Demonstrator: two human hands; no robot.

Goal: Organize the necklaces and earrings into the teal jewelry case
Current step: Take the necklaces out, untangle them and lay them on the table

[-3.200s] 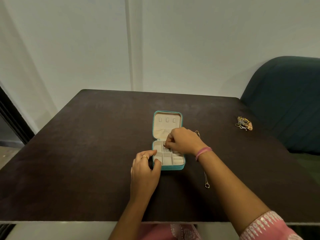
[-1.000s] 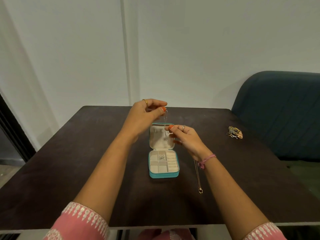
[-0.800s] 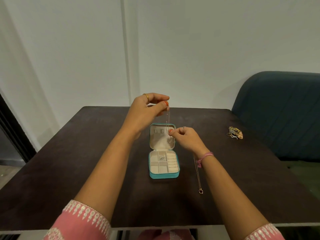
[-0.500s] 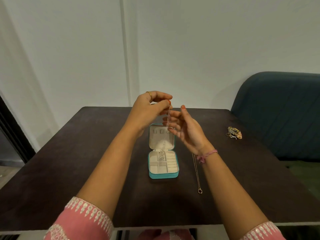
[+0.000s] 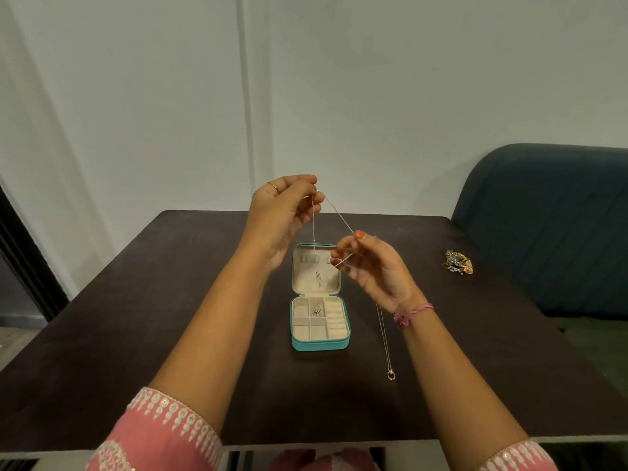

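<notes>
Dark wood table [image 5: 170, 300], white wall [image 5: 407, 96]; both hands pinching silver chain [image 5: 338, 214].

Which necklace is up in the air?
The thin silver necklace, pinched by the left hand and right hand above the teal jewelry case. The gold necklace lies flat on the table.

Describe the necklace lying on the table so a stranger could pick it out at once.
Start at the open teal jewelry case in the middle of the dark table. Just right of it, a thin gold necklace lies stretched straight, with a small ring pendant at its near end. The other chain is held up between both hands.
</notes>
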